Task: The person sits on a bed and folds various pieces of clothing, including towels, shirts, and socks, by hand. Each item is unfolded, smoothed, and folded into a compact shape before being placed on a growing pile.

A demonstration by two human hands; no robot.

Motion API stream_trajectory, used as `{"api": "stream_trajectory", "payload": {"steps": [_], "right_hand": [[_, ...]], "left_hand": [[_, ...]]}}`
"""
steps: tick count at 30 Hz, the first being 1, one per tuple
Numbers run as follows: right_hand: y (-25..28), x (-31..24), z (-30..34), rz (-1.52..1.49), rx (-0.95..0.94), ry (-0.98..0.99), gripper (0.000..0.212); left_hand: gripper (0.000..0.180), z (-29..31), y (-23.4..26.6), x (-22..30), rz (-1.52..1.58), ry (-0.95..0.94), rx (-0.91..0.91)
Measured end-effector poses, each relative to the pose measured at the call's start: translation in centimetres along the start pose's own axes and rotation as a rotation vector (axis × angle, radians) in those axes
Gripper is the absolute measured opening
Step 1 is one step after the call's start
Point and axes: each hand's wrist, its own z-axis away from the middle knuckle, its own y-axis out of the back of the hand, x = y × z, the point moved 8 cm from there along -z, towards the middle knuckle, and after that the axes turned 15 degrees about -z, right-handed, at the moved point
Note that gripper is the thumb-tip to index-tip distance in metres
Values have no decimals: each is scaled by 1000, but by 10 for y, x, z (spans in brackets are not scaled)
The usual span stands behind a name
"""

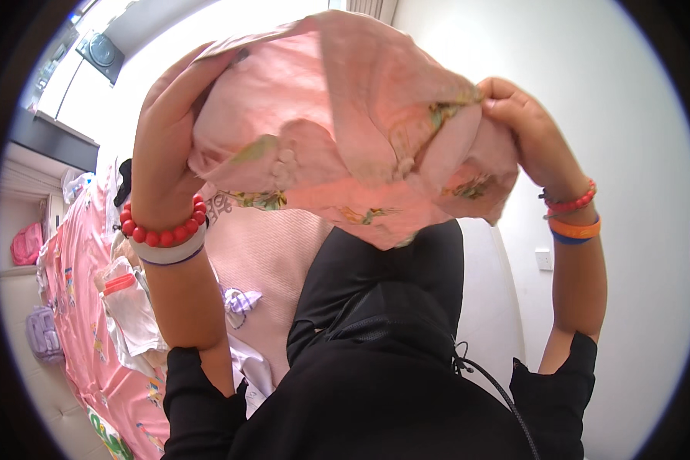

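A pink cloth (268, 92) with a green and yellow print is stretched in the air between my raised hands, its lower edge hanging above my lap. It looks soft and creased; whether it is a garment or a plain piece of fabric, I cannot tell. My left hand (178, 103) has hold of its left side, with the fingertips mostly covered by the fold. At the upper right corner, my right hand (517, 115) pinches the edge between thumb and fingers. Both wrists carry red bead bracelets and bands.
On the left, a pink patterned bedspread (77, 268) bears folded white clothes (134, 314). A purple-and-white cloth (239, 303) lies by my left forearm. Farther left are a purple bag (44, 335) and a pink bag (27, 244). A white wall (629, 100) rises at right.
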Motion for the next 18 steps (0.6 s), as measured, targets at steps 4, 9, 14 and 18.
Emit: {"api": "stream_trajectory", "payload": {"steps": [4,9,14,18], "right_hand": [[-30,-11,-3,311,70,393,29],[-101,-38,1,534,135,911,50],[-59,-64,-24,429,395,706,18],[-48,-112,-38,582,415,718,19]], "left_hand": [[29,-21,-26,9,670,385,-166],[27,-52,-49,65,225,-13,-357],[21,-77,-16,87,-176,-189,-225],[17,-102,30,95,-465,-218,-21]]}}
